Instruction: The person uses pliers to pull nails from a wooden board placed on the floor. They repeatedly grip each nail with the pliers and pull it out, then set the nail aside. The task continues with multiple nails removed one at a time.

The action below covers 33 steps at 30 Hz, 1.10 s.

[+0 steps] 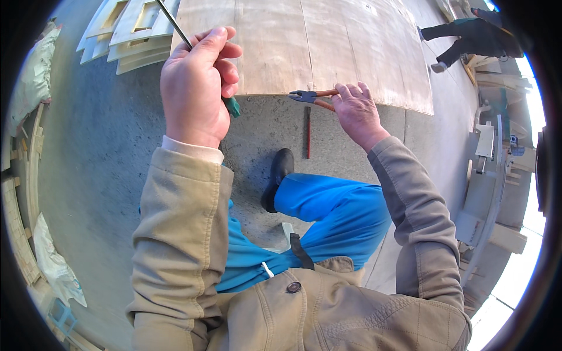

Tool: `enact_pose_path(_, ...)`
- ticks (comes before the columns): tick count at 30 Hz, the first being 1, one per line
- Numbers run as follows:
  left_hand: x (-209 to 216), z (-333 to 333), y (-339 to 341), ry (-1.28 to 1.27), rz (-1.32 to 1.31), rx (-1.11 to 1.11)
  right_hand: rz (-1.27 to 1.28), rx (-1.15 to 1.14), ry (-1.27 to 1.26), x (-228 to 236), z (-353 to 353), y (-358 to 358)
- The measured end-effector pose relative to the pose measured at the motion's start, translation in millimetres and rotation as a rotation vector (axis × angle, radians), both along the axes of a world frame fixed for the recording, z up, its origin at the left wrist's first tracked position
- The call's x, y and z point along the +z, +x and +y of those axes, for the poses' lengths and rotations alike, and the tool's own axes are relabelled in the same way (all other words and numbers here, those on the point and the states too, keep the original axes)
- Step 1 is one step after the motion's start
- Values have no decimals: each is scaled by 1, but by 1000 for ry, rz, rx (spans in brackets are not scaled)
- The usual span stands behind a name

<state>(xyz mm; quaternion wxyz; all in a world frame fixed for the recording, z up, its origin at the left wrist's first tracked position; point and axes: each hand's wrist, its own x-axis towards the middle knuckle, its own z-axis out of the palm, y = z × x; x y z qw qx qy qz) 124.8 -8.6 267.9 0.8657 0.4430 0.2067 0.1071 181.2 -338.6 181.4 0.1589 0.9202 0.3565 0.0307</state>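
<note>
My left hand is closed round a long screwdriver-like tool, its thin dark shaft slanting up to the left. The green handle end pokes out below the fingers. My right hand grips cutting pliers by their orange handles. The dark plier jaws point left, right at the near edge of a large pale plywood panel. Whether the jaws hold anything is too small to tell.
A slim red-and-dark tool lies on the concrete floor just before the panel. Stacked frames with cut-outs stand at far left. At far right is another person, beside timber and boards. White sacks lie along the left.
</note>
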Motion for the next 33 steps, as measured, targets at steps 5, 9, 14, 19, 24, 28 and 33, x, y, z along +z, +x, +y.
enact_pose_path(5, -1, 5, -3, -6, -18, 0, -19, 32, -51, 3, 7, 3)
enact_pose_path(9, 0, 7, -5, -7, -16, 2, -15, 33, -110, 7, 15, 4)
enact_pose_path(14, 1, 8, -6, -12, -10, -13, -23, 43, -162, 12, 24, 5)
enact_pose_path(19, 3, 9, -7, -19, -30, -12, -20, 40, -202, 17, 36, 2)
enact_pose_path(24, 3, 10, -7, -30, -34, -14, -5, 18, -270, 24, 50, -2)
enact_pose_path(28, 2, 10, -7, -29, -33, -11, 39, 11, -291, 30, 58, -3)
enact_pose_path(33, 0, 10, -7, -37, -44, -11, 43, 40, -304, 37, 73, -5)
